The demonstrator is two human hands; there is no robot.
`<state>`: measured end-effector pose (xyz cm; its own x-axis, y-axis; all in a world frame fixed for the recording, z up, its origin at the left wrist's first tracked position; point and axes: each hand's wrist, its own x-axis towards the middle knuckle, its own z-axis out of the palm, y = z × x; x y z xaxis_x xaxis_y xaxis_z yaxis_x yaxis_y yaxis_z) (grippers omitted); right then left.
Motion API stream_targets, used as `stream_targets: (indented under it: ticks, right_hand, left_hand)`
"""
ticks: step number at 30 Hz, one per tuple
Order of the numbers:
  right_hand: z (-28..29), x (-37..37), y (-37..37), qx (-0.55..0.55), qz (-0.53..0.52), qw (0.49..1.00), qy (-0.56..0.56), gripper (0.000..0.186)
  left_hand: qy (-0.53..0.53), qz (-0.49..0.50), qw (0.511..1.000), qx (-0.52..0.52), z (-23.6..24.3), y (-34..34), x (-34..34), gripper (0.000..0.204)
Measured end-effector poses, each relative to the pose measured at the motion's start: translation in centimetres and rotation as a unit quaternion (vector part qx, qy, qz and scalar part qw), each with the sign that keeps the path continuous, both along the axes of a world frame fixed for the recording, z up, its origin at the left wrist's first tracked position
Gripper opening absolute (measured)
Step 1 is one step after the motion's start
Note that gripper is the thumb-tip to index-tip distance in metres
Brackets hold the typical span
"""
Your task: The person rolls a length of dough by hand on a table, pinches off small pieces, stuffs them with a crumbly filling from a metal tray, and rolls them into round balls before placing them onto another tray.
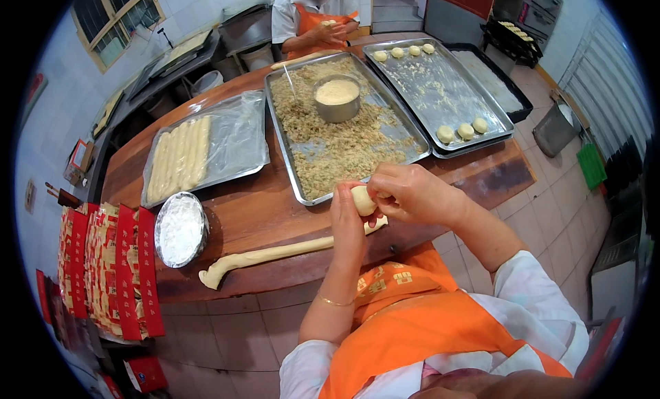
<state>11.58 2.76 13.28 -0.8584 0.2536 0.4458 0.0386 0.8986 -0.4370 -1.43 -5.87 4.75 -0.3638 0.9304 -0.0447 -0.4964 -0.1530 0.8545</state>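
A smooth, pale dough ball (362,201) is held between my two hands above the table's near edge. My left hand (346,217) cups it from the left side. The fingers of my right hand (421,194) are closed at its right side, pinching the dough; their tips are partly hidden. Below my hands, a long dough rope (275,256) stretches across the wood, its right end close to my wrists. Just beyond stands a metal tray (309,201) spread with crumbly, greenish-brown filling (323,165). A metal bowl (337,112) of pale yellow crumbs sits in that tray.
On the left are a tray (237,168) with plastic-covered dough strips (180,158) and a bowl of white flour (180,228). The right tray (440,89) carries several dough balls (465,131). Red packages (113,275) stand lower left. A co-worker (316,27) handles dough across the table.
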Motion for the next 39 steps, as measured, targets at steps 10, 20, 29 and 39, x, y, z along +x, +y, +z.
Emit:
stream_targets:
  ticks: [10, 20, 29, 39]
  right_hand:
    - [-0.6, 3.8, 0.0, 0.078, 0.011, 0.996, -0.046, 0.023]
    - [-5.2, 11.2, 2.8, -0.329, -0.249, 0.899, 0.147, 0.011]
    - [-19.5, 12.2, 0.2, -0.016, -0.303, 0.953, -0.002, 0.021]
    - [-17.3, 14.1, 1.4, -0.055, -0.401, 0.899, 0.169, 0.027]
  left_hand:
    - [0.136, -0.196, 0.969, 0.058, 0.3, -0.3, -0.5, 0.052]
    - [0.308, -0.213, 0.927, 0.029, -4.9, 3.6, 3.7, 0.040]
    - [0.575, -0.215, 0.790, 0.011, -10.4, 5.6, 4.2, 0.046]
    - [0.706, -0.137, 0.694, 0.037, -10.5, 12.0, 8.0, 0.050]
